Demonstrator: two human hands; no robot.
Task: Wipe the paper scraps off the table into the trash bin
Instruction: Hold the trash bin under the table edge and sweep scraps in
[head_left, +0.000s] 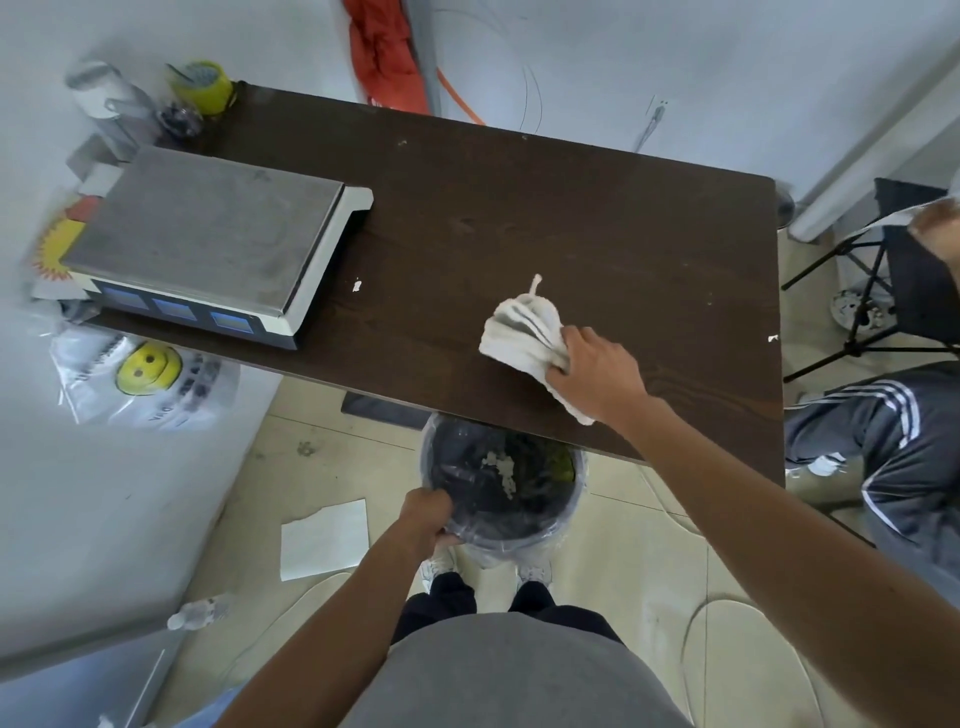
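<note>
My right hand (597, 371) grips a white cloth (522, 332) that lies bunched on the dark brown table (571, 208), near its front edge. One small white paper scrap (357, 285) sits left of the cloth, beside the scale. Another tiny scrap (773, 339) lies at the table's right edge. My left hand (427, 512) holds the near-left rim of the trash bin (569, 512), which is lined with a dark bag and is held under the table's front edge. White scraps (501, 470) lie inside the bin.
A grey electronic scale (208, 234) fills the table's left part. Tape rolls (202, 85) stand at the far left corner. A white sheet (324, 538) and a bottle (197, 613) lie on the floor. A seated person's leg (893, 441) and a black stand (872, 291) are right of the table.
</note>
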